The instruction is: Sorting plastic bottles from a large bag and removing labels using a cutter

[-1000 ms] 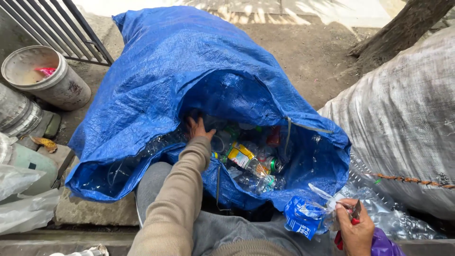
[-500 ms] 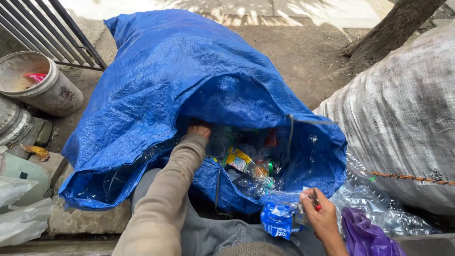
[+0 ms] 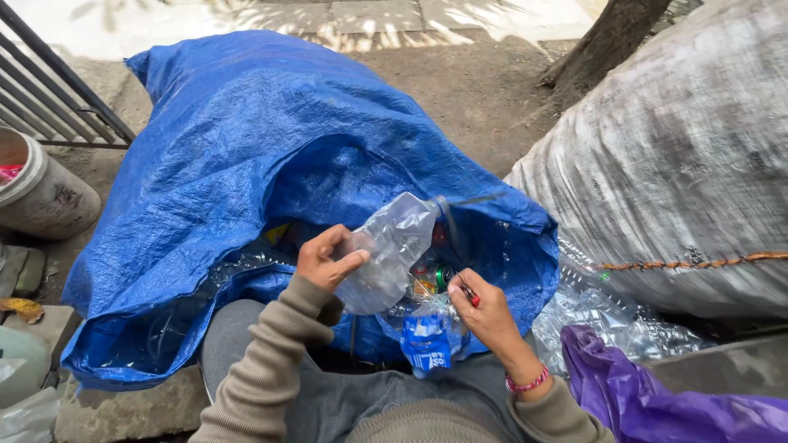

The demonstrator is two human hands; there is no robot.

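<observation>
Bottle [image 3: 386,250] in left hand [image 3: 327,261] grip; right hand [image 3: 486,310] beside.

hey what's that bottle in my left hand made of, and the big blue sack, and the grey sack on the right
The bottle in your left hand looks like thin clear plastic: see-through, glossy and crumpled. The blue sack appears to be woven plastic tarp, slightly shiny with soft creases. The grey sack seems to be coarse woven plastic, matt and dirt-streaked; its weave is too fine to tell for sure.
</observation>
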